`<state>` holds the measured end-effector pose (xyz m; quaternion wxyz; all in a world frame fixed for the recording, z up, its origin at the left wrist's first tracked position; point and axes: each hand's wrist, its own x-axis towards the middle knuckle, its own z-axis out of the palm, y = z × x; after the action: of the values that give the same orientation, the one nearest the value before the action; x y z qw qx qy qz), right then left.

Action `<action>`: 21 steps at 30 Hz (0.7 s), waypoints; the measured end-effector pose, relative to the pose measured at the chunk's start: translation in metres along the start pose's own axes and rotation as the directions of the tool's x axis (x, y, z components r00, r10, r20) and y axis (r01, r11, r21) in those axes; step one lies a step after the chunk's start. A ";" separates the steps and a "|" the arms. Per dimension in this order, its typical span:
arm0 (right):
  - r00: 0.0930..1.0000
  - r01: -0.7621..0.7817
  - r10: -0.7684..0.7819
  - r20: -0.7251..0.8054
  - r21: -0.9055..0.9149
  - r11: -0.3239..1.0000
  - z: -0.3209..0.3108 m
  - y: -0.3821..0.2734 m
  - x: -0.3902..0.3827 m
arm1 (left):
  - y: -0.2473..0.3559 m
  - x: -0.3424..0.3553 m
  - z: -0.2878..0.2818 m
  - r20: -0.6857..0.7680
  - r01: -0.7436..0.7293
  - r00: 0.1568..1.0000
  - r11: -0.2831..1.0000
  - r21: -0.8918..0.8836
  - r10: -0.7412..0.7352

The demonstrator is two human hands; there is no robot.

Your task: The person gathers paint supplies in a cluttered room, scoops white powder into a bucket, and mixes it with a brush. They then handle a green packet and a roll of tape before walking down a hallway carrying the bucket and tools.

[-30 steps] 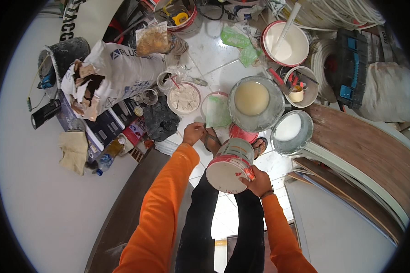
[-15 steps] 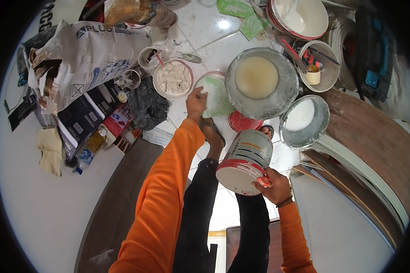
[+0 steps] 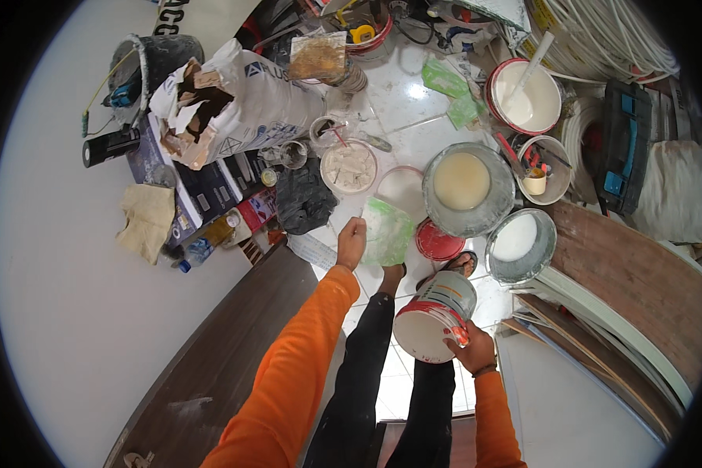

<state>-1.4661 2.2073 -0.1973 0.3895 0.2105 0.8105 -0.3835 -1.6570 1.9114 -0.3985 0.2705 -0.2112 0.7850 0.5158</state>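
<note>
A thin green sheet, smeared white, is pinched upright in my left hand, its fingers closed on the edge. Just beyond it is a round white tub; I cannot tell how full it is. My right hand grips a pale paint bucket by its red-smeared rim. That bucket is tipped above the floor, rim end toward me. Between the hands and the large grey basin of cloudy liquid lies a red lid. To the right, a smaller grey bucket holds white liquid.
At the left stand a tub of whitish powder, a black plastic bag and a torn white sack. Farther right are a red-rimmed bucket, a tool bucket, a black toolbox and stacked boards.
The green sheet has come off the white tub and toward me in my left hand, uncovering the tub. The paint bucket remains in my right hand. The view has shifted, showing more at the far side.
</note>
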 end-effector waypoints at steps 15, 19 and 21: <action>0.978 -0.131 0.147 -0.151 0.112 0.985 -0.013 0.017 -0.056 | 0.047 -0.116 -0.055 -0.216 0.165 0.963 0.986 -0.008 -0.163; 0.959 -0.104 0.142 -0.243 0.165 0.981 -0.032 0.014 -0.084 | 0.061 -0.155 -0.076 -0.253 0.086 0.961 0.989 -0.117 -0.113; 0.952 -0.163 0.208 -0.224 0.202 0.966 -0.043 0.014 -0.097 | 0.072 -0.174 -0.093 -0.146 0.177 0.967 0.964 -0.198 -0.207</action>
<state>-1.4188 2.2452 -0.1095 0.3007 0.3660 0.7903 -0.3885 -1.5870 1.8623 -0.2067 0.2326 -0.3527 0.7298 0.5375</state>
